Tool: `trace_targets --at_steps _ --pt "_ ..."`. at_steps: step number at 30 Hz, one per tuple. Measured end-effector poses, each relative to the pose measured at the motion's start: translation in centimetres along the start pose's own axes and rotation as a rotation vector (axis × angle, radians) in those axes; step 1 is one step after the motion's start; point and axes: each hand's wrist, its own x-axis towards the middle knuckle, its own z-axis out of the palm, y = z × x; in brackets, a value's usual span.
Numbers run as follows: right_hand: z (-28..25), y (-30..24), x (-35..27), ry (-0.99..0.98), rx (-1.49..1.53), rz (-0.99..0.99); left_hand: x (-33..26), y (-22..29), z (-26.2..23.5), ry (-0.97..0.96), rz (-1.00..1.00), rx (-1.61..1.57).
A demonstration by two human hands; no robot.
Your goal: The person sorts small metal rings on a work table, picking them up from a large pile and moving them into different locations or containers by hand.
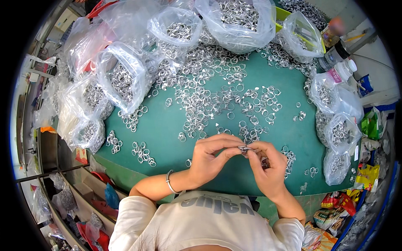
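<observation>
My left hand (210, 158) and my right hand (266, 166) meet over the near edge of the green table. Between their fingertips is a small silver ring (244, 148), pinched from both sides. More silver metal (264, 161) shows inside the curled fingers of my right hand, partly hidden. Just beyond my hands lies a wide spread of loose silver rings (197, 104). Small clusters sit to either side, one of rings (143, 154) at the left and another of rings (288, 159) beside my right hand.
Open clear plastic bags of rings, such as this bag (125, 79), line the table's (289, 83) left and far sides. Smaller bags (338, 129) stand along the right edge, near a white bottle (341, 72). Drawers (79, 184) sit low at the left; snack packets (335, 209) lie at the lower right.
</observation>
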Motion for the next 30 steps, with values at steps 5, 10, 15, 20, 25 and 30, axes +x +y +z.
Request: trace_targets --at_steps 5,10,15,20,25,30 --pt "0.2 -0.2 0.1 0.052 -0.131 -0.225 -0.6 0.4 0.8 0.062 -0.042 -0.079" --pt "-0.4 -0.7 0.2 -0.046 0.001 -0.127 -0.8 0.5 0.6 0.068 -0.006 -0.119" --pt "-0.3 -0.3 0.2 -0.061 0.032 -0.205 -0.8 1.3 0.3 0.041 0.130 0.176" --pt "-0.5 -1.1 0.2 -0.143 0.588 0.345 -0.9 1.1 0.5 0.102 0.155 0.081" --pt "-0.1 -1.6 -0.2 0.005 -0.157 -0.363 -1.2 1.6 0.5 0.118 0.143 0.092" --pt "-0.6 -1.9 -0.5 -0.064 -0.161 -0.324 -1.3 1.5 0.8 0.085 -0.095 -0.284"
